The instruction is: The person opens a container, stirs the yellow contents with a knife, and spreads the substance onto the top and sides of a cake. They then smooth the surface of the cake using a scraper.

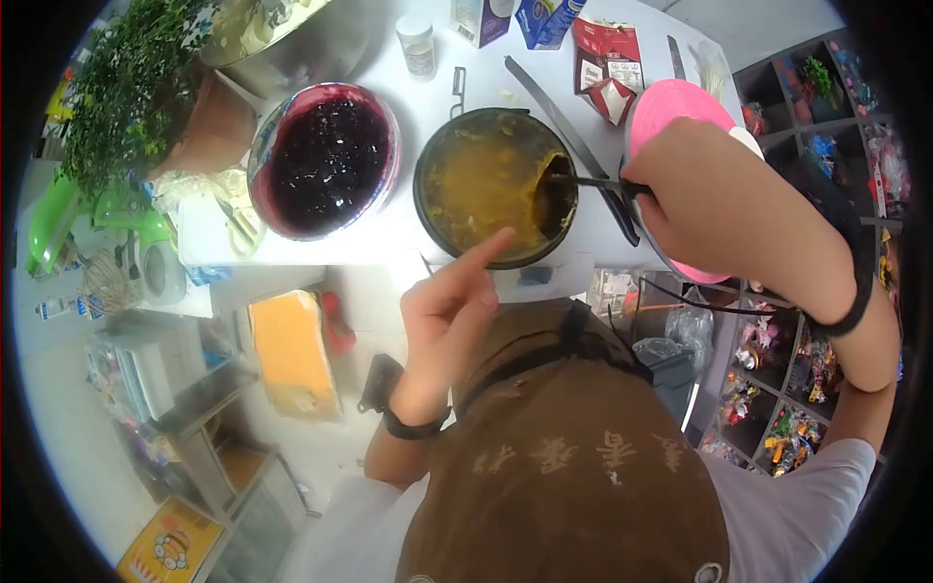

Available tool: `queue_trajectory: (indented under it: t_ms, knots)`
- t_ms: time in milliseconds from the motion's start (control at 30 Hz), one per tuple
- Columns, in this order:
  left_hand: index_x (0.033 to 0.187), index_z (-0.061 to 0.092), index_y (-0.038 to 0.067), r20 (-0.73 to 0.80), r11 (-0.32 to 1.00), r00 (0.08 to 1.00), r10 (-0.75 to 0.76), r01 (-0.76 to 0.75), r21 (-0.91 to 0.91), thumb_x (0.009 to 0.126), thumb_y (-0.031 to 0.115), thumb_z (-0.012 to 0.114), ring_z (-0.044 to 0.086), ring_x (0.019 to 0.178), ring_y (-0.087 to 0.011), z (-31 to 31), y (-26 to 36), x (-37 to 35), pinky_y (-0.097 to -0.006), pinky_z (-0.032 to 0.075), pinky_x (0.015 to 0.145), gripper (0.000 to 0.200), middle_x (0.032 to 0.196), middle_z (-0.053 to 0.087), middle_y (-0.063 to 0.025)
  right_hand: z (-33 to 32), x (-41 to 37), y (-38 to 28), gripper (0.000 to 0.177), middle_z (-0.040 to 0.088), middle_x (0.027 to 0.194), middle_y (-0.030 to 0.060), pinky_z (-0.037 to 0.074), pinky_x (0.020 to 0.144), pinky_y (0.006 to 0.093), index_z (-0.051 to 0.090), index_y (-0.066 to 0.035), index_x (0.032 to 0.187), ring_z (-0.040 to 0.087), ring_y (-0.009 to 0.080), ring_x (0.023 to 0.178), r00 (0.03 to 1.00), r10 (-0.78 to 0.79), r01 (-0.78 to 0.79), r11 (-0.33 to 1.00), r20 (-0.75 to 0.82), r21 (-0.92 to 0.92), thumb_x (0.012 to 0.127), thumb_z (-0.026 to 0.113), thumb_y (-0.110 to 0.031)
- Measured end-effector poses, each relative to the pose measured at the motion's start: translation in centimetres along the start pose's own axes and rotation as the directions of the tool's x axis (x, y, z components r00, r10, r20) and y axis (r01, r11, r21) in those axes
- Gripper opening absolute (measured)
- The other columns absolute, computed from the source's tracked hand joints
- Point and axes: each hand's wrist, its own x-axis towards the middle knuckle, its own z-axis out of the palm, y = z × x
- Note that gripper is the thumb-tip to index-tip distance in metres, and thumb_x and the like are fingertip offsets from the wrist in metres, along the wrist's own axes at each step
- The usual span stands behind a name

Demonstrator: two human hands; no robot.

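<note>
White bench (408, 243) carries a dark round bowl (420, 185) of lumpy yellow-orange paste near its front edge. Right hand (700, 194) has its grip closed on a dark metal spoon (583, 180) dipped in it. Left hand (452, 311) is empty, index finger pointing. Writing on the brown apron (564, 457) is unreadable.

loc: food-prep counter, prob. small shop kitchen | evid: white worktop (403, 243) w/ pan of yellow mix (476, 185); bowl of dark jam (326, 160); cartons (481, 19); long knife (566, 131); brown apron (564, 447) | side: cubby shelves (807, 369) w/ toys
</note>
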Motion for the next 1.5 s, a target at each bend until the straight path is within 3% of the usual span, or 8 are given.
queue_trajectory:
  t_ms: [67,133,267,400,533,867,1133,1500]
  knots:
    - [0.13,0.052,-0.009,0.04,0.998,0.998,0.039,-0.037,-0.045,0.081,-0.005,0.051,0.042,0.066,-0.0066,-1.0,-0.6,-0.3,-0.0226,0.039,0.068,0.049,0.068,0.045,0.0041,-0.1,1.8,0.5,0.021,0.063,0.069,0.0191,0.047,0.058,0.0336,0.069,0.002,0.093,0.059,0.0292,0.06,0.974,0.138,-0.173,0.965,0.181,0.196,0.077,0.062,-0.009]
    - [0.13,0.057,0.0,0.045,0.997,0.997,0.066,-0.065,-0.04,0.079,-0.009,0.05,0.04,0.066,-0.0037,-1.5,-0.9,-0.7,-0.0179,0.035,0.065,0.052,0.071,0.045,0.0058,-1.7,3.9,0.7,0.02,0.063,0.066,0.0175,0.048,0.06,0.032,0.071,0.001,0.092,0.061,0.0248,0.06,0.753,0.231,-0.476,0.837,0.617,0.268,0.076,0.063,-0.009]
    - [0.13,0.057,0.0,0.042,0.997,0.998,0.036,-0.033,-0.074,0.079,-0.007,0.051,0.04,0.066,-0.0034,-2.4,-0.5,-1.1,-0.0177,0.034,0.064,0.052,0.07,0.045,0.0058,-1.2,0.5,1.5,0.024,0.062,0.059,0.0074,0.037,0.04,0.0262,0.07,0.008,0.094,0.049,0.0102,0.042,0.567,0.373,-0.821,0.326,0.734,0.468,0.078,0.062,-0.007]
    - [0.13,0.057,0.0,0.067,0.993,0.996,0.05,-0.043,-0.108,0.079,-0.005,0.052,0.04,0.066,-0.0034,-2.6,-0.6,-0.7,-0.0178,0.034,0.064,0.051,0.07,0.045,0.0057,0.0,-4.1,0.4,0.026,0.062,0.065,0.0083,0.023,0.034,0.0209,0.066,0.01,0.103,0.039,0.0045,0.039,0.497,0.406,-0.764,-0.214,0.767,0.609,0.082,0.059,-0.003]
    - [0.13,0.057,0.0,0.134,0.993,0.99,0.035,-0.019,-0.114,0.079,-0.004,0.052,0.041,0.066,-0.0036,-2.1,-0.4,0.0,-0.0179,0.035,0.064,0.051,0.07,0.047,0.0055,0.3,-7.6,-0.2,0.027,0.062,0.066,0.0097,0.019,0.033,0.0204,0.064,0.009,0.108,0.036,0.0032,0.038,0.463,0.449,-0.704,-0.339,0.764,0.625,0.084,0.059,-0.002]
    - [0.125,0.061,0.001,0.143,0.992,0.989,0.038,-0.055,0.117,0.075,-0.004,0.052,0.044,0.065,-0.0044,2.1,1.3,2.0,-0.0185,0.037,0.063,0.052,0.07,0.051,0.0044,0.2,-15.7,-0.3,0.03,0.063,0.065,0.0109,0.02,0.033,0.0191,0.065,0.005,0.114,0.036,0.0021,0.037,0.514,0.523,-0.517,-0.443,0.68,0.732,0.084,0.059,-0.001]
    - [0.123,0.063,0.001,0.394,0.885,0.904,0.164,-0.311,0.346,0.071,-0.007,0.052,0.042,0.053,-0.0077,12.8,4.7,4.9,-0.0235,0.035,0.052,0.054,0.06,0.05,0.0008,-0.9,-24.4,2.0,0.031,0.065,0.068,0.0133,0.022,0.034,0.0189,0.065,0.005,0.115,0.036,0.0027,0.036,0.587,0.62,-0.284,-0.444,0.52,0.85,0.086,0.06,-0.001]
    - [0.134,0.054,0.006,0.599,0.576,0.777,0.194,-0.585,0.571,0.07,-0.005,0.054,0.046,0.045,-0.0206,28.1,1.7,9.8,-0.0326,0.039,0.051,0.066,0.052,0.044,-0.0046,-0.5,-34.4,6.3,0.035,0.064,0.069,0.0108,0.025,0.037,0.0174,0.06,0.007,0.12,0.037,0.0012,0.039,0.424,0.82,-0.263,-0.294,0.384,0.919,0.088,0.061,-0.006]
